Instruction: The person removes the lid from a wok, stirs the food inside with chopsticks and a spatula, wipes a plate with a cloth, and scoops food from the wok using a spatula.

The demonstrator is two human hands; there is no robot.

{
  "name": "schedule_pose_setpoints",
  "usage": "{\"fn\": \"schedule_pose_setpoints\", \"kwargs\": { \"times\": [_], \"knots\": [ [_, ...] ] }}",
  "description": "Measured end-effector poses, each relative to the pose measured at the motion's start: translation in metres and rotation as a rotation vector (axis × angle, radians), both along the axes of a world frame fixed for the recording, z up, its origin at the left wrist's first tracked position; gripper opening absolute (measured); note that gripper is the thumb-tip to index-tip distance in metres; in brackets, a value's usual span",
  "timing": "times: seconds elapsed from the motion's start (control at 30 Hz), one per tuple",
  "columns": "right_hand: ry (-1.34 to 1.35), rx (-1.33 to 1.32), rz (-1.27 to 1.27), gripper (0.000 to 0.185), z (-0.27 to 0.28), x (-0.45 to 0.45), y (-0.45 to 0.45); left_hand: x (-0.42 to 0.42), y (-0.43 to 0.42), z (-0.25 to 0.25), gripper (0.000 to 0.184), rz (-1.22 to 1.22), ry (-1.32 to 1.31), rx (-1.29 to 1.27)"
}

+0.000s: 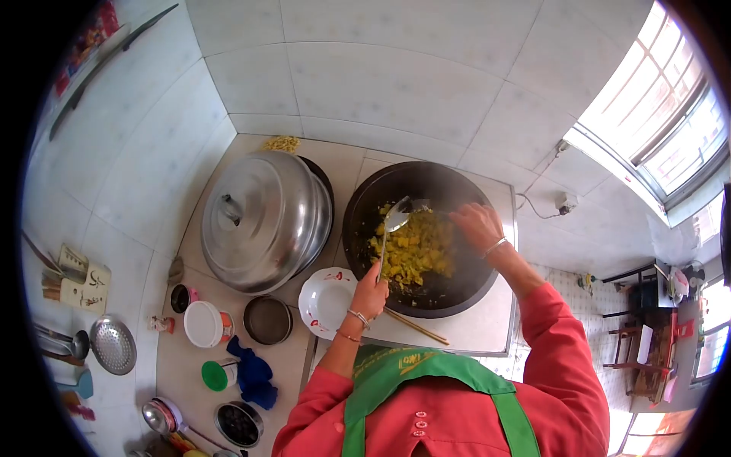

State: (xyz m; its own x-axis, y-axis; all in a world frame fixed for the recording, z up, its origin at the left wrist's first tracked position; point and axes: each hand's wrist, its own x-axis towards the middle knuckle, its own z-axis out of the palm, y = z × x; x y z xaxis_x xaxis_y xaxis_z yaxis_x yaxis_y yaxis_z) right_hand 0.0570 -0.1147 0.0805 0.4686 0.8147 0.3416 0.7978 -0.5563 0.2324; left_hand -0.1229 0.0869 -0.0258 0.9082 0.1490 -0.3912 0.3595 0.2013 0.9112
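Note:
My left hand is closed round the handle of a metal ladle, whose bowl is over the food in a large dark wok. Closed fingers show on my right hand, above the wok's right side. They seem to grip a spatula, its flat blade beside the ladle; steam blurs its handle. Chopped yellow-green food lies in the wok. Left of the wok, close to my left wrist, is a white plate with a red pattern. A pair of chopsticks lies along the wok's front edge.
A big domed metal lid covers a second pan at left. Nearer me are a round metal pan, a white-lidded tub, a green-lidded jar, a blue cloth and a dark-filled bowl. A skimmer hangs on the left wall.

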Motion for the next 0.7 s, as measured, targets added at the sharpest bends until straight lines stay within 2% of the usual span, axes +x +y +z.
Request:
{"fn": "schedule_pose_setpoints", "kwargs": {
  "times": [0.07,0.23,0.3,0.37,0.4,0.47,0.53,0.63,0.7],
  "knots": [
    [0.026,-0.074,-0.036,0.008,0.013,-0.010,0.002,-0.006,-0.002,-0.002,0.053,-0.010,-0.001,0.019],
    [0.063,-0.003,-0.076,0.009,0.023,-0.002,0.004,-0.004,-0.006,0.005,0.052,0.007,-0.012,0.017],
    [0.069,-0.012,-0.066,0.012,-0.021,0.012,-0.005,-0.004,-0.006,0.003,0.052,0.013,-0.025,0.023],
    [0.078,-0.024,-0.053,0.016,-0.027,0.010,-0.005,-0.003,-0.006,0.001,0.052,0.009,-0.054,0.055],
    [0.108,-0.123,-0.087,0.015,-0.028,0.010,-0.009,-0.002,-0.005,0.000,0.052,0.014,-0.054,0.054],
    [0.149,-0.226,-0.117,0.014,-0.004,-0.002,-0.005,-0.004,-0.004,-0.004,0.052,0.011,-0.045,0.055],
    [0.052,-0.036,-0.084,0.008,0.030,-0.014,0.002,-0.008,-0.006,0.004,0.052,0.005,0.001,0.018],
    [0.057,0.086,-0.058,0.008,-0.001,0.004,-0.006,-0.007,-0.011,0.006,0.052,0.017,0.015,-0.032],
    [0.139,-0.002,-0.096,0.011,-0.036,0.009,-0.011,-0.004,-0.012,0.009,0.052,0.045,-0.009,-0.049]
  ]
}}
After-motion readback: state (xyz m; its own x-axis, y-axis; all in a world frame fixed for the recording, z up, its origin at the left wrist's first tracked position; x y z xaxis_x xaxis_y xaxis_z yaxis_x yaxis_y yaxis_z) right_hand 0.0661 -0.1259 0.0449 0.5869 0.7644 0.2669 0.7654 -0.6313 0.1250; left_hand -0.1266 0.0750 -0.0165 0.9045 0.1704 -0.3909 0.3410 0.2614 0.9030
